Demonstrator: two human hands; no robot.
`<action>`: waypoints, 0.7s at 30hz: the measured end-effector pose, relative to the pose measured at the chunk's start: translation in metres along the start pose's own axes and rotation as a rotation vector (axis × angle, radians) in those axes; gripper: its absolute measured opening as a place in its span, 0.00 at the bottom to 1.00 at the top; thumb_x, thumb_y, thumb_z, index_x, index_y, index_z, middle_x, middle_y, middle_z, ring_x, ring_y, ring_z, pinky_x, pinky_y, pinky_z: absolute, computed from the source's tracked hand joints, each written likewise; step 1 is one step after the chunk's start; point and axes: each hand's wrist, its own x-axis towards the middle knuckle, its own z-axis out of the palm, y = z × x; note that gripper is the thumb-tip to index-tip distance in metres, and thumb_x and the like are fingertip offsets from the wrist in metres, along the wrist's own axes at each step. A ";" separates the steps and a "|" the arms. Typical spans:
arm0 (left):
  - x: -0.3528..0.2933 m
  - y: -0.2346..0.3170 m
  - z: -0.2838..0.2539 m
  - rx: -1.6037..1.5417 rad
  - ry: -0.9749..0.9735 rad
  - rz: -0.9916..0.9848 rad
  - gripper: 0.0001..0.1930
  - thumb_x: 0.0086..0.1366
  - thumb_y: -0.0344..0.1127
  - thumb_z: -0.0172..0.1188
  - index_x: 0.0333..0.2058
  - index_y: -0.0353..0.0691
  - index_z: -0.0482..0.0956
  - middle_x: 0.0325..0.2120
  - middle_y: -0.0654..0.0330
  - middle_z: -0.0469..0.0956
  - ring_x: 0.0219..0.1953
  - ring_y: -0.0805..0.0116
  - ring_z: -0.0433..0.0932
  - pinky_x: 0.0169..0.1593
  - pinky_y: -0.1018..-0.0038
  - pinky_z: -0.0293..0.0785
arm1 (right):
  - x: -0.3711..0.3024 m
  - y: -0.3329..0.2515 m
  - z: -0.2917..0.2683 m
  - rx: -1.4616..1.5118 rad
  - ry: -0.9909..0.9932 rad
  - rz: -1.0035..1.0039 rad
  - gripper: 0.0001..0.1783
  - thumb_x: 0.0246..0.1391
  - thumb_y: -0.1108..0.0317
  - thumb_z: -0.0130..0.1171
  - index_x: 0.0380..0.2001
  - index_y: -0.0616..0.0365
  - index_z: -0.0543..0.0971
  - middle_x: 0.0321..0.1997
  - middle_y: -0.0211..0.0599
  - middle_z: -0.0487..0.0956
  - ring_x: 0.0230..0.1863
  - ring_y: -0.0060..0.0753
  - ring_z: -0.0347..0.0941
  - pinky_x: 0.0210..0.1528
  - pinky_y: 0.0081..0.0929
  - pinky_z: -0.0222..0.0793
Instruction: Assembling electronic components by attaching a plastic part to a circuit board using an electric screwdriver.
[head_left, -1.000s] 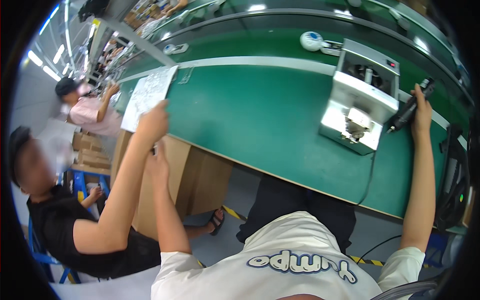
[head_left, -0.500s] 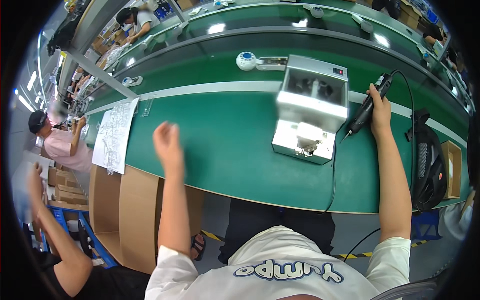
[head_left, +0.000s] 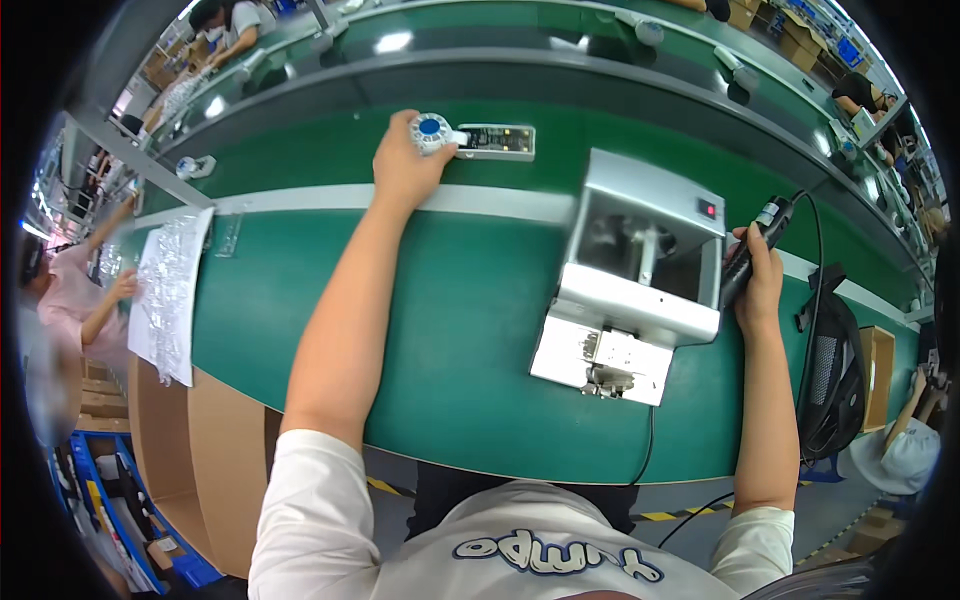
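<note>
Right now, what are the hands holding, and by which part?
The right hand grips a black corded power screwdriver around its barrel. The left hand rests over a round white part with a blue centre at its near edge.

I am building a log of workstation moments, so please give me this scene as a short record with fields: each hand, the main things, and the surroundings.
left hand: left hand stretched forward, resting on a round white part with a blue centre
beside it: flat rectangular board, touching the round part
right hand: right hand grips a black corded electric screwdriver
centre: grey metal machine with an open front
surface: green bench
left edge: clear plastic sheet hanging over the bench
</note>
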 end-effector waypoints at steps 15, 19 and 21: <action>0.029 -0.030 0.008 0.140 0.167 -0.034 0.33 0.54 0.49 0.67 0.58 0.47 0.72 0.49 0.48 0.78 0.52 0.46 0.76 0.55 0.55 0.72 | -0.002 0.010 -0.002 -0.179 0.091 -0.045 0.26 0.54 0.43 0.63 0.31 0.59 0.79 0.24 0.28 0.74 0.27 0.23 0.70 0.30 0.26 0.65; 0.031 -0.038 -0.003 0.119 0.555 0.245 0.30 0.60 0.44 0.67 0.55 0.30 0.73 0.48 0.42 0.78 0.51 0.48 0.77 0.58 0.59 0.69 | 0.006 0.005 0.006 -0.283 0.034 -0.076 0.24 0.56 0.46 0.62 0.29 0.60 0.78 0.27 0.31 0.76 0.29 0.24 0.71 0.33 0.27 0.68; 0.029 -0.018 -0.001 -0.148 0.593 0.368 0.21 0.64 0.41 0.64 0.49 0.30 0.76 0.38 0.49 0.79 0.41 0.60 0.78 0.49 0.67 0.73 | 0.006 0.005 -0.003 -0.158 0.051 -0.127 0.24 0.56 0.46 0.64 0.29 0.61 0.77 0.27 0.32 0.76 0.30 0.24 0.72 0.33 0.27 0.68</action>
